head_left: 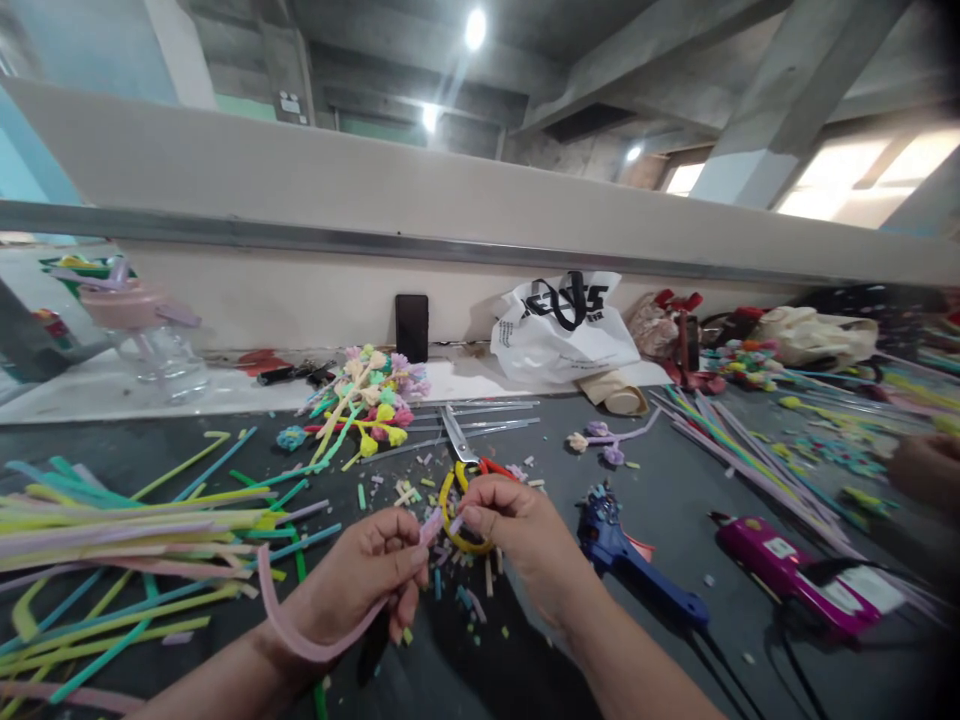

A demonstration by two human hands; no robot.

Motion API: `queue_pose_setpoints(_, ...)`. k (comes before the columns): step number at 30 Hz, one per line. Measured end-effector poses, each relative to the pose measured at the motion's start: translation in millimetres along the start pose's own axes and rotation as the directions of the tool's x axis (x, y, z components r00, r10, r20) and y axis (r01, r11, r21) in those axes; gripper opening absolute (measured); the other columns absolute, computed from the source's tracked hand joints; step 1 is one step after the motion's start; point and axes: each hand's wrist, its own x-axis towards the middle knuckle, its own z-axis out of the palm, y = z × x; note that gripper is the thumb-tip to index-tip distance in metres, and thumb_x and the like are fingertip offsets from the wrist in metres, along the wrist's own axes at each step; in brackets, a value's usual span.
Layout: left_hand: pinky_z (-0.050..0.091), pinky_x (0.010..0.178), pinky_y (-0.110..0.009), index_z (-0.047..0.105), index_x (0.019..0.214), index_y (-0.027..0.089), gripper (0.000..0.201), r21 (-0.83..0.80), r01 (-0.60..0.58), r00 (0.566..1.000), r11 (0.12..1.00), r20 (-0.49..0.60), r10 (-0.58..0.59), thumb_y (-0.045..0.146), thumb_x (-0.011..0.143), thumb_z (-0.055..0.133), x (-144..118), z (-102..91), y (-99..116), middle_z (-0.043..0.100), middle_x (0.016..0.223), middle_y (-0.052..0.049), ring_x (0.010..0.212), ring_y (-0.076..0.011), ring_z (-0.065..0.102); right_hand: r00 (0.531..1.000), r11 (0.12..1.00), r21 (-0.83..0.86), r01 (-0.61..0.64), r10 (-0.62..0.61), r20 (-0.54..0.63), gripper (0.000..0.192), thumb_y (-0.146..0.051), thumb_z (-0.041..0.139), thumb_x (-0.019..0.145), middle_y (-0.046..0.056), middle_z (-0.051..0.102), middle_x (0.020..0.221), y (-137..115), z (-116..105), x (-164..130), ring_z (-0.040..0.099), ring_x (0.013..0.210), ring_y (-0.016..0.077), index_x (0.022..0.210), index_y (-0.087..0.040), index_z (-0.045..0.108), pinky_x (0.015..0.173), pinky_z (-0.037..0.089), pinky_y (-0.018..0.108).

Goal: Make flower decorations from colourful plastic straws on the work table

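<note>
Hands meet low over the dark worktop [660, 500], both forearms coming up from the bottom edge and angling inward. The left hand [360, 585] is curled with its knuckles up, thumb and forefinger pinched shut on a pink pipe cleaner [315, 640], whose free length loops down and back under the wrist. The right hand [517, 525] faces it, fingertips clamped on the same strand's upper end, so the two hands nearly touch at the pinch. Just behind the right hand lie scissors [459, 470] with yellow and red handles, blades pointing away, amid short cut scraps scattered on the worktop. To the left a loose sheaf of coloured pipe cleaners [120, 525] lies well apart from the hands; farther back sits a bunch of finished fuzzy flowers [371, 395]. To the right rest a blue glue gun [637, 565] and, beyond it, a magenta glue gun [787, 570]. A white plastic bag [562, 325] stands against the back wall.
</note>
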Motion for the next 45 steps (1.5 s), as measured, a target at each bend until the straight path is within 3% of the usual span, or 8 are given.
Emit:
queue_pose_setpoints(5, 0.039, 0.029, -0.015, 0.049, 0.073, 0.016, 0.024, 0.026, 0.034, 0.999, 0.999, -0.002, -0.034, 0.035, 0.07, 0.062, -1, 4.8, 0, 0.056, 0.044, 0.004, 0.031, -0.0073, 0.049, 0.995, 0.988, -0.118, 0.104, -0.102, 0.023, 0.004, -0.017, 0.061, 0.062, 0.0, 0.052, 0.067, 1, 8, -1, 0.049, 0.066, 0.0135, 0.058, -0.017, 0.06, 0.06, 0.037, 0.025)
queue_pose_setpoints(9, 0.04, 0.03, -0.014, 0.048, 0.073, 0.016, 0.02, 0.047, 0.055, 0.998, 0.997, 0.02, -0.056, 0.033, 0.074, 0.059, -2, 4.2, -2, 0.053, 0.039, 0.006, 0.03, -0.0062, 0.047, 0.994, 0.974, -0.2, 0.11, -0.111, 0.008, 0.006, -0.012, 0.06, 0.059, -0.001, 0.052, 0.067, 0, 12, -2, 0.049, 0.066, 0.0132, 0.057, -0.017, 0.059, 0.06, 0.038, 0.024)
queue_pose_setpoints(19, 0.042, 0.03, -0.016, 0.047, 0.075, 0.016, 0.022, 0.023, 0.028, 0.999, 0.999, 0.019, -0.028, 0.032, 0.072, 0.061, -2, 4.7, -4, 0.058, 0.053, 0.004, 0.033, -0.0063, 0.05, 0.984, 0.947, -0.28, 0.157, -0.174, -0.034, 0.012, -0.007, 0.059, 0.06, 0.0, 0.055, 0.07, 1, 18, -6, 0.052, 0.069, 0.0135, 0.055, -0.018, 0.056, 0.068, 0.041, 0.026)
queue_pose_setpoints(23, 0.041, 0.029, -0.015, 0.047, 0.073, 0.016, 0.021, 0.044, 0.031, 0.999, 0.999, 0.028, -0.032, 0.033, 0.073, 0.06, -2, 5.6, -4, 0.053, 0.041, 0.006, 0.03, -0.0067, 0.048, 0.986, 0.945, -0.295, 0.144, -0.161, -0.036, 0.013, -0.007, 0.056, 0.062, 0.001, 0.058, 0.071, 4, 19, -6, 0.054, 0.071, 0.014, 0.057, -0.018, 0.055, 0.068, 0.042, 0.026)
queue_pose_setpoints(29, 0.039, 0.028, -0.015, 0.046, 0.073, 0.017, 0.024, 0.053, 0.03, 0.999, 0.998, 0.02, -0.031, 0.036, 0.071, 0.061, -3, 7.3, -2, 0.053, 0.04, 0.007, 0.029, -0.0065, 0.046, 0.996, 0.928, -0.368, 0.058, -0.08, -0.046, 0.01, -0.009, 0.055, 0.063, 0.001, 0.061, 0.07, 2, 19, -6, 0.056, 0.069, 0.0152, 0.06, -0.018, 0.054, 0.067, 0.042, 0.027)
queue_pose_setpoints(33, 0.035, 0.027, -0.013, 0.047, 0.07, 0.017, 0.026, 0.1, 0.058, 0.998, 0.993, 0.027, -0.061, 0.041, 0.076, 0.054, -4, 8.9, 1, 0.05, 0.036, 0.006, 0.027, -0.0055, 0.042, 0.995, 0.904, -0.422, 0.061, -0.09, -0.047, 0.009, -0.01, 0.054, 0.064, 0.001, 0.061, 0.07, 0, 19, -9, 0.055, 0.069, 0.0153, 0.061, -0.018, 0.055, 0.065, 0.042, 0.026)
queue_pose_setpoints(40, 0.02, 0.025, -0.012, 0.047, 0.064, 0.017, 0.033, 0.171, 0.082, 0.996, 0.982, -0.036, -0.077, 0.047, 0.077, 0.049, -4, 9.8, 4, 0.041, 0.032, 0.009, 0.023, -0.0029, 0.031, 0.995, 0.928, -0.367, 0.067, -0.089, -0.041, 0.01, -0.011, 0.056, 0.063, 0.0, 0.06, 0.067, 4, 22, -10, 0.055, 0.068, 0.0149, 0.057, -0.018, 0.054, 0.064, 0.041, 0.025)
queue_pose_setpoints(45, 0.018, 0.028, -0.013, 0.047, 0.063, 0.016, 0.033, 0.179, 0.067, 0.997, 0.982, -0.047, -0.059, 0.046, 0.077, 0.05, -6, 12.9, 7, 0.038, 0.036, 0.009, 0.026, -0.0019, 0.028, 0.999, 0.975, -0.218, -0.035, 0.031, -0.022, 0.005, -0.014, 0.055, 0.061, 0.0, 0.057, 0.064, 5, 21, -8, 0.053, 0.062, 0.0137, 0.06, -0.018, 0.053, 0.057, 0.04, 0.024)
